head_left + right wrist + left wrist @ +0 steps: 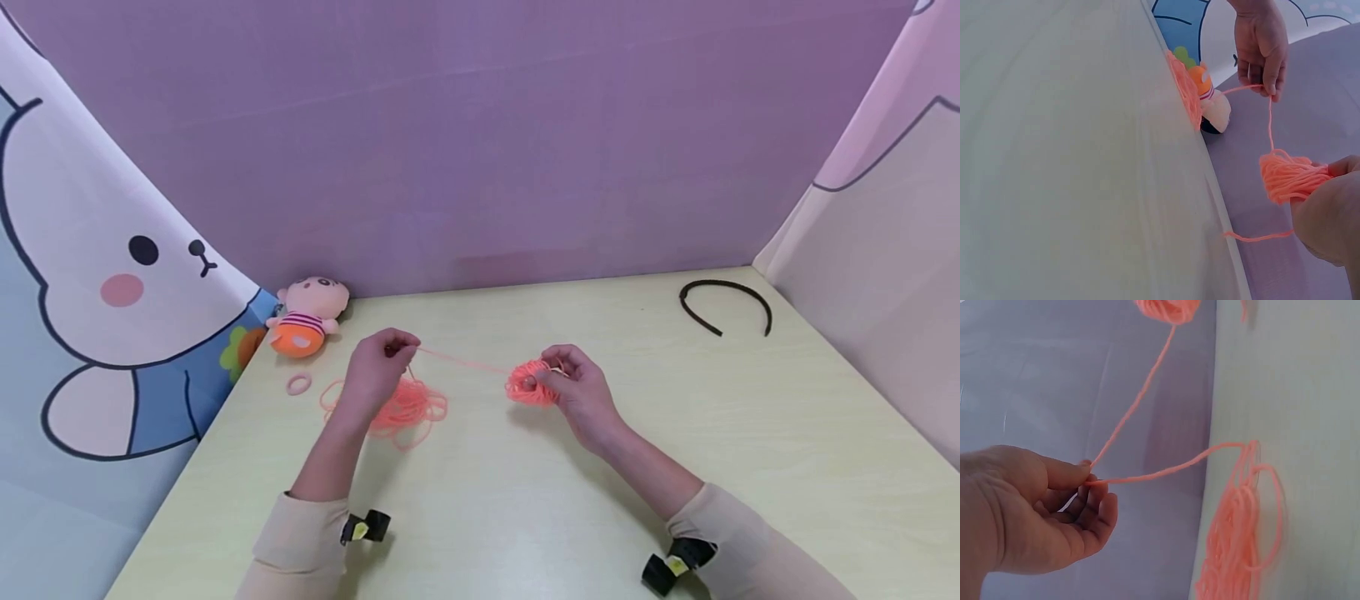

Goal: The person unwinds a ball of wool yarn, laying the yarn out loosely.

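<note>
Evidently, the left hand (378, 371) pinches the yarn strand (1138, 402) leading from the loose pile (408, 407) on the table (480, 475); the right hand (587, 398) grips the wound bundle (1291, 178) aloft. Judged light, soft, tangle-prone; best held mid-bundle, without crushing.

On my pale table (810, 417), I see a stuffed doll (306, 317) resting at the far left corner, a pink ring (297, 392) and loose yarn (408, 408) towards the left edge, and a black headband (723, 283) near the far right corner.
</note>
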A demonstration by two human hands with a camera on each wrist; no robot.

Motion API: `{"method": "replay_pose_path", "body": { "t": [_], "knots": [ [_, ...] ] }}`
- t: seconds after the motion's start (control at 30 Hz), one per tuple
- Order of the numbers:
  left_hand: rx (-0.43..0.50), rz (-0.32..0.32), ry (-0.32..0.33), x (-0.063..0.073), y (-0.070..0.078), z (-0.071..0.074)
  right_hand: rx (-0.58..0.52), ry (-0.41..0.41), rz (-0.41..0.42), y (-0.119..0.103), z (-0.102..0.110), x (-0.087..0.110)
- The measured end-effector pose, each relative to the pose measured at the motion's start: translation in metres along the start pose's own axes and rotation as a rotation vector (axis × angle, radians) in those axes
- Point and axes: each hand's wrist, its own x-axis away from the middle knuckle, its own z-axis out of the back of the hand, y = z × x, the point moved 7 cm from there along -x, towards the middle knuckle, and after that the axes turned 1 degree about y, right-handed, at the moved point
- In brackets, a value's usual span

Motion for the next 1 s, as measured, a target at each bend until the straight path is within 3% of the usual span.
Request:
{"method": "replay_pose_path", "body": {
  "t": [0.27, 0.43, 0.67, 1.0],
  "knots": [
    [0.060, 0.009, 0.130, -0.002, -0.003, 0.028, 0.010, 0.001, 0.001, 0.000, 0.000, 0.000],
    [0.095, 0.063, 0.164, -0.001, -0.007, 0.042, 0.012, 0.006, -0.007, 0.000, 0.001, 0.001],
    [0.142, 0.086, 0.219, 0.001, -0.009, 0.061, 0.010, 0.003, -0.005, -0.001, 0.000, 0.001],
    [0.148, 0.149, 0.310, 0.001, -0.021, 0.087, 0.000, -0.010, 0.002, -0.002, 0.000, 0.001]
  ]
}}
